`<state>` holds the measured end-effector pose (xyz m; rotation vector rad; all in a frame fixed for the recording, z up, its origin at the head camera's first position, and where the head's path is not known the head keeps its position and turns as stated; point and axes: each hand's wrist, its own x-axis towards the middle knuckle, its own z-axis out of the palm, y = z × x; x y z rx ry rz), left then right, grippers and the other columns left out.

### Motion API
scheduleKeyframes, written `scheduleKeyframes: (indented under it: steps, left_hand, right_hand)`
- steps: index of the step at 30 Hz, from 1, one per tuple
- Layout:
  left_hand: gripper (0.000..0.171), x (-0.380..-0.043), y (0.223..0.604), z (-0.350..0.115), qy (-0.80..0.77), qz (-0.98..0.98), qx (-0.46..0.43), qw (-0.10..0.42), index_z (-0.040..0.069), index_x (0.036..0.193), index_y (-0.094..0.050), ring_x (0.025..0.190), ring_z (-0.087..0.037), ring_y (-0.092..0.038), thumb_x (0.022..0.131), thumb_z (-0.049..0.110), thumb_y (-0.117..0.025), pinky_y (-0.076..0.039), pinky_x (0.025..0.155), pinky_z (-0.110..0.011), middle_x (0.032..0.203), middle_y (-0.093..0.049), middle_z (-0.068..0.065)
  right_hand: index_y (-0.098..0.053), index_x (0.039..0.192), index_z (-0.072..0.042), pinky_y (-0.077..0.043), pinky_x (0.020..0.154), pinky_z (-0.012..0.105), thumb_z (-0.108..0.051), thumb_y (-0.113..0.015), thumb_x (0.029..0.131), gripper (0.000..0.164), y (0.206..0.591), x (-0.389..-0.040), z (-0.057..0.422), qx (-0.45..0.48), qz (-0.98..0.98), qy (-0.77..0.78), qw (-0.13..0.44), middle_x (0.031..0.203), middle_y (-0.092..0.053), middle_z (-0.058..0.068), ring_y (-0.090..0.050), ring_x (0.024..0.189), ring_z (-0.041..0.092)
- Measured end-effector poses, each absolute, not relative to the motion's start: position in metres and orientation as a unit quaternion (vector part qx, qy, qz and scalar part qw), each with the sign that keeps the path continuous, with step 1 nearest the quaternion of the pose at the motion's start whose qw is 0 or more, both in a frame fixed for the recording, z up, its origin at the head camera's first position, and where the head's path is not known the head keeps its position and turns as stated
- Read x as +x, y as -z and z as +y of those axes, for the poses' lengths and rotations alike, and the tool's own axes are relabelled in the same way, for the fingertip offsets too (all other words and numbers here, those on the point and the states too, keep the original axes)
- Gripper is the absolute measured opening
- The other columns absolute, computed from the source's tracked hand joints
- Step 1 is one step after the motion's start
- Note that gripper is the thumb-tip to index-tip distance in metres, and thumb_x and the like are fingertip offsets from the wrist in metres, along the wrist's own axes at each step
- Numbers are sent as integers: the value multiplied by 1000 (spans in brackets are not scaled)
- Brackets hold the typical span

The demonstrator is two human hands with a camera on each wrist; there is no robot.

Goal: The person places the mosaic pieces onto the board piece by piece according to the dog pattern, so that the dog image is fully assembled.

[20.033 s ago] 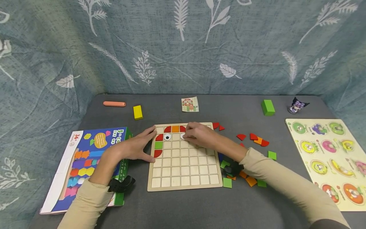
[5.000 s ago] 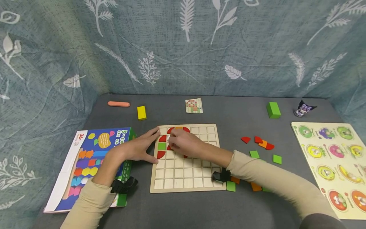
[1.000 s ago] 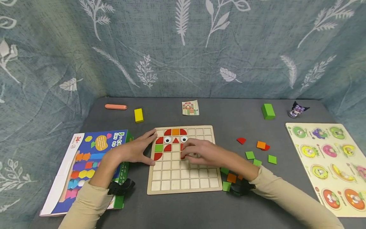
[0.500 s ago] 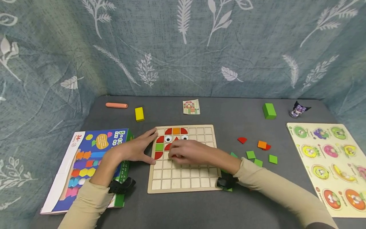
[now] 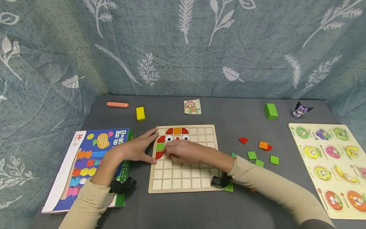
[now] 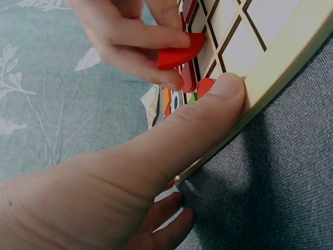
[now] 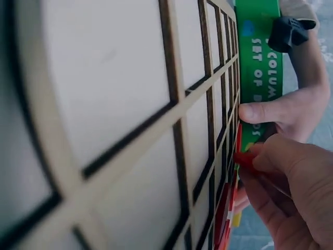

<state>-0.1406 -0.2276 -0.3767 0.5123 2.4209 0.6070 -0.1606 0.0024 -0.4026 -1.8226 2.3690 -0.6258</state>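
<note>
A wooden grid board (image 5: pixel 186 183) lies on the table. Along its left edge rests my left hand (image 5: pixel 137 149), thumb on the rim (image 6: pixel 229 86) and fingers spread toward the top corner. Thumb and fingers of my right hand (image 5: pixel 186 152) pinch a red quarter-circle piece (image 6: pixel 182 54) over the cells near the left side. Set in the upper cells are an orange square (image 5: pixel 177 130), red quarter circles (image 5: pixel 161 139), a green square (image 5: pixel 160 146) and two eye pieces (image 5: pixel 169 138). My right hand covers part of the rows below the eyes.
Loose green squares (image 5: pixel 252 155), an orange square (image 5: pixel 263 145) and red pieces (image 5: pixel 243 140) lie right of the board. A toy box (image 5: pixel 85 171) stands left, a fruit board (image 5: pixel 317 159) far right. Behind are a pattern card (image 5: pixel 192 107), yellow block (image 5: pixel 140 113) and green block (image 5: pixel 270 111).
Since the oldest frame, a red triangle and more red pieces have been set around the eyes. Over the last second my right hand has moved left across the board; the left hand stays put.
</note>
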Motion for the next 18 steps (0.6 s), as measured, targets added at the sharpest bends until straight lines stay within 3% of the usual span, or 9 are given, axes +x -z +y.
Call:
scheduleKeyframes:
  steps: [6,12,18]
  left_hand:
    - [104,-141,376,-227,-224,909,192,293,0,155,-11,150,-41,-9,83,43,-74,-23,116,-59,164,2,-17]
    - [104,-140,376,-227,-225,910,196,289,0,155,-12,149,-43,-10,83,43,-74,-22,116,-60,164,1,-19]
    - [104,-141,378,-227,-232,908,196,289,0,155,-12,150,-41,-9,83,43,-74,-23,116,-59,164,2,-18]
  right_hand:
    - [-71,95,-7,-51,88,21,-5,-63,92,8,406,-160,1,-585,776,230,54,107,-71,3,-65,98,12]
    - [-67,108,-8,-50,85,21,-8,-63,93,15,406,-161,-1,-568,782,243,83,102,-70,0,-61,91,10]
    - [-71,99,-9,-50,81,19,-13,-68,91,10,406,-162,-1,-584,784,209,29,96,-68,0,-59,86,9]
